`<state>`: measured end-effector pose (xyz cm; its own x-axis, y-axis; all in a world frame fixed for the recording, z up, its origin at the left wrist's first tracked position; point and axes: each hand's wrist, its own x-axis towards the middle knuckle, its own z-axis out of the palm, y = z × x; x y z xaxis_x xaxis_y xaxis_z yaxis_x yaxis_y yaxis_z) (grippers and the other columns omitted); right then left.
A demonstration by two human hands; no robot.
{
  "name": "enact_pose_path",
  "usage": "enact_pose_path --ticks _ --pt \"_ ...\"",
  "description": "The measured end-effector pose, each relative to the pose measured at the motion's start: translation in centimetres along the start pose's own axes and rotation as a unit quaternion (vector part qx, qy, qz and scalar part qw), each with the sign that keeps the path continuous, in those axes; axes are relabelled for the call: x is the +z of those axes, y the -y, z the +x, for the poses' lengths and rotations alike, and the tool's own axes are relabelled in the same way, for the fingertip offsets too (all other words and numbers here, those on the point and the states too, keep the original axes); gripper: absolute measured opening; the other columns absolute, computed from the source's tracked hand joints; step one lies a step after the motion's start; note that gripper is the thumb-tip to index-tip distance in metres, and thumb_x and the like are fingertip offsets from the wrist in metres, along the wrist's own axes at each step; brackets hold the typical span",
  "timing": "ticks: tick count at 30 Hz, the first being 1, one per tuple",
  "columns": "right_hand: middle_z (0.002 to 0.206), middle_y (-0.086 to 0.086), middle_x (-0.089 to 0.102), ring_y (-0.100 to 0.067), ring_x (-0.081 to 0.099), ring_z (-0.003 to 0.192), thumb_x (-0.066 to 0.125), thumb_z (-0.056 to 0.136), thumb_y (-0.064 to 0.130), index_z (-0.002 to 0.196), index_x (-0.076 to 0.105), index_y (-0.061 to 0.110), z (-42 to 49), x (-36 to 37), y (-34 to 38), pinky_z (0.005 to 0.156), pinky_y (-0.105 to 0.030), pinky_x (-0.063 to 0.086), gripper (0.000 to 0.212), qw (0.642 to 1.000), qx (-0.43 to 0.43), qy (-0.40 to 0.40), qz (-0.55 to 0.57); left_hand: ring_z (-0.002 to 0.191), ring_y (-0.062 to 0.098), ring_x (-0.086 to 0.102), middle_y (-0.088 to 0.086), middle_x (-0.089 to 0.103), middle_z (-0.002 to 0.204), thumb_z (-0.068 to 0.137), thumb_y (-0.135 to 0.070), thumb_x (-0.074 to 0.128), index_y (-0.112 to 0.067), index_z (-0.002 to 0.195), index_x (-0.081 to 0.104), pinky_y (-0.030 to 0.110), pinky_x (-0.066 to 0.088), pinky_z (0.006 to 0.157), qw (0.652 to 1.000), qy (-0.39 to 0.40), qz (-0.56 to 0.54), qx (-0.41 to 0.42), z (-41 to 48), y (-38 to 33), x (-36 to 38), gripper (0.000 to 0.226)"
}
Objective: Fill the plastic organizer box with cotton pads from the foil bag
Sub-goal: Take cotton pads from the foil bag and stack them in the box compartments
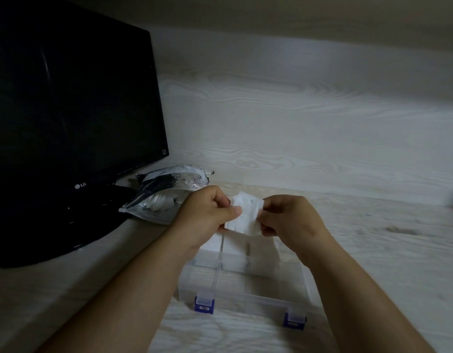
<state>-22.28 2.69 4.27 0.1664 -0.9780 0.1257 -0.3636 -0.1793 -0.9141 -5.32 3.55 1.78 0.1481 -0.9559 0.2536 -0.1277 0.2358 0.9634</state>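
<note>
Spread across the scene, a pale wood-grain desk [373, 250]. Far left, a black monitor [67, 110]. Near centre, a clear plastic organizer box [246, 299], two blue latches on its near wall, white in its far compartments. Beyond it to the left, by the monitor's foot, the foil bag [164, 194]. Above the box's far edge, left hand [207, 212] and right hand [289, 215], fingers curled, pinching opposite sides of white cotton pads [246, 212].

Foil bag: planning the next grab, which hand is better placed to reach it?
Left, probably: the left hand is right beside the foil bag; the right hand lies beyond the cotton pad both pinch.
</note>
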Motion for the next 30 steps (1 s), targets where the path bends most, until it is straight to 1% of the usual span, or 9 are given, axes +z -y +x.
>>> enact_pose_path --ticks 4,7,11,15,18,21,24,27,30 --pt "0.074 -0.014 0.071 -0.017 0.063 0.058 0.07 0.086 0.006 0.085 0.07 0.005 0.1 -0.1 0.1 0.068 -0.032 0.06 0.001 0.997 -0.003 -0.028 0.068 0.054 0.013 0.054 -0.003 0.055 0.055 0.079 0.004 0.072 -0.009 0.068 0.049 0.032 0.048 0.056 0.996 0.017 -0.079 -0.035 0.1 0.0 -0.2 0.029" --pt "0.069 -0.009 0.069 -0.016 0.062 0.058 0.069 0.089 0.013 0.085 0.07 0.004 0.0 -0.1 0.3 0.065 -0.03 0.059 0.01 0.996 -0.01 -0.029 0.081 0.062 0.013 0.062 -0.001 0.062 0.063 0.08 0.004 0.071 -0.01 0.074 0.049 0.031 0.051 0.055 0.995 0.007 -0.091 -0.042 0.1 -0.1 -0.1 0.027" --pt "0.081 -0.009 0.072 -0.018 0.067 0.066 0.064 0.092 0.029 0.092 0.065 0.005 -0.3 -0.1 0.8 0.067 -0.033 0.058 0.024 0.995 -0.002 -0.014 0.101 0.068 0.016 0.063 0.002 0.062 0.068 0.081 0.003 0.071 -0.011 0.077 0.05 0.032 0.052 0.058 0.996 -0.006 -0.079 -0.037 0.2 -0.1 0.0 0.025" --pt "0.075 -0.009 0.065 -0.019 0.065 0.068 0.078 0.079 0.009 0.086 0.06 0.006 -0.4 0.0 0.9 0.067 -0.032 0.061 0.02 0.997 -0.018 -0.02 0.068 0.06 0.01 0.056 0.0 0.056 0.062 0.082 -0.003 0.072 -0.009 0.076 0.053 0.029 0.052 0.056 0.997 0.003 -0.069 -0.031 -0.1 -0.3 0.2 0.021" --pt "0.076 -0.01 0.067 -0.022 0.066 0.069 0.073 0.081 0.001 0.081 0.058 0.008 -0.3 -0.5 0.8 0.066 -0.034 0.062 0.016 0.998 -0.014 -0.045 0.031 0.06 0.014 0.059 0.002 0.062 0.061 0.086 -0.004 0.068 -0.008 0.076 0.058 0.03 0.054 0.057 0.996 0.028 -0.08 -0.029 -0.5 -0.7 0.4 0.015" --pt "0.078 -0.015 0.068 -0.028 0.067 0.071 0.068 0.082 0.0 0.078 0.057 0.009 -0.1 -1.1 0.7 0.063 -0.032 0.061 0.016 0.999 -0.003 -0.053 -0.011 0.057 0.018 0.06 0.003 0.066 0.064 0.085 0.001 0.068 -0.01 0.08 0.056 0.028 0.053 0.055 0.999 0.031 -0.016 -0.004 -0.6 -0.8 0.5 0.017" --pt "0.074 -0.012 0.072 -0.027 0.069 0.066 0.067 0.083 0.005 0.076 0.06 0.013 0.0 -1.6 0.5 0.07 -0.044 0.06 0.012 0.995 0.0 -0.039 -0.096 0.057 0.02 0.057 0.004 0.064 0.062 0.083 -0.002 0.071 -0.02 0.079 0.05 0.03 0.05 0.055 0.998 0.032 0.051 0.016 -0.5 -0.2 0.7 0.028" --pt "0.071 -0.012 0.072 -0.02 0.065 0.057 0.066 0.083 0.003 0.077 0.066 0.014 0.0 -1.7 0.6 0.072 -0.045 0.06 0.013 0.99 0.025 -0.008 -0.137 0.055 0.013 0.056 -0.002 0.063 0.061 0.079 -0.014 0.076 -0.027 0.072 0.057 0.031 0.046 0.055 0.982 0.051 0.172 0.059 -0.4 0.4 0.9 0.024" --pt "0.073 -0.012 0.073 -0.022 0.07 0.062 0.074 0.079 0.009 0.078 0.069 0.015 0.0 -1.9 0.6 0.074 -0.045 0.061 0.007 0.984 0.05 0.025 -0.169 0.058 0.005 0.057 -0.013 0.064 0.063 0.083 -0.017 0.071 -0.03 0.075 0.064 0.024 0.046 0.057 0.969 0.084 0.224 0.067 -0.7 0.4 1.2 0.017"
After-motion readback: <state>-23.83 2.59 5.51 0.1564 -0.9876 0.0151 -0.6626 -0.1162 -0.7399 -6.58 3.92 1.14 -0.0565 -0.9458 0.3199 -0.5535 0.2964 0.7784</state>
